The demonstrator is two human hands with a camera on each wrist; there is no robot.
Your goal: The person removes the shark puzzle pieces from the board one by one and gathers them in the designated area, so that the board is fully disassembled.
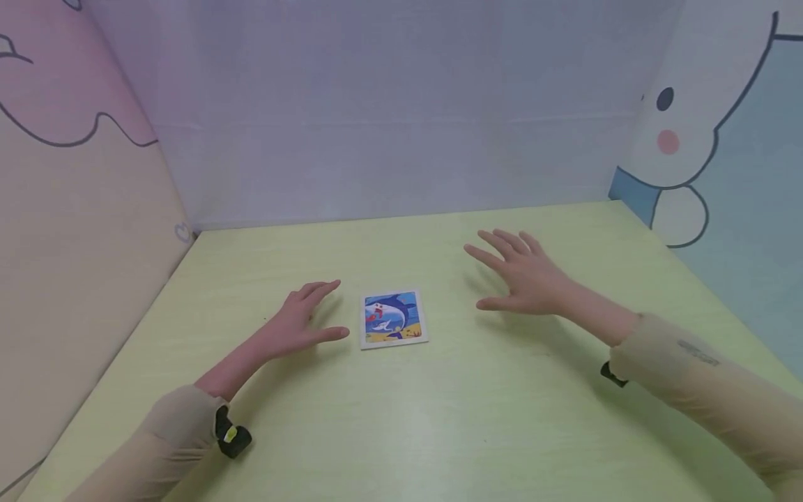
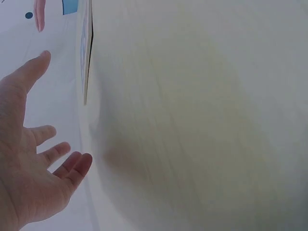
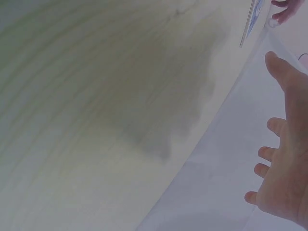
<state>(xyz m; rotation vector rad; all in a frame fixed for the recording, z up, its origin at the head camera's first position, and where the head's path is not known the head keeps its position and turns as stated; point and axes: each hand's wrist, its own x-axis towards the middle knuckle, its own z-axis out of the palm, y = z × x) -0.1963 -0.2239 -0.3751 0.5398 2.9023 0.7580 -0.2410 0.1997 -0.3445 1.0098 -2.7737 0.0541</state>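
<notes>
A square picture card or board with a blue shark-like sea creature lies flat on the table, between the two hands. Just left of it is the left hand, fingers and thumb spread apart, not touching it. The right hand hovers above the table farther off to the right, fingers spread, holding nothing. In the left wrist view the board shows edge-on beside the left hand. The right wrist view has the board at the top, away from the right hand.
The pale yellow-green table fills the lower view. A plain whitish curtain stands behind it. Side panels with cartoon drawings flank it, pink and cream on the left, blue and white on the right.
</notes>
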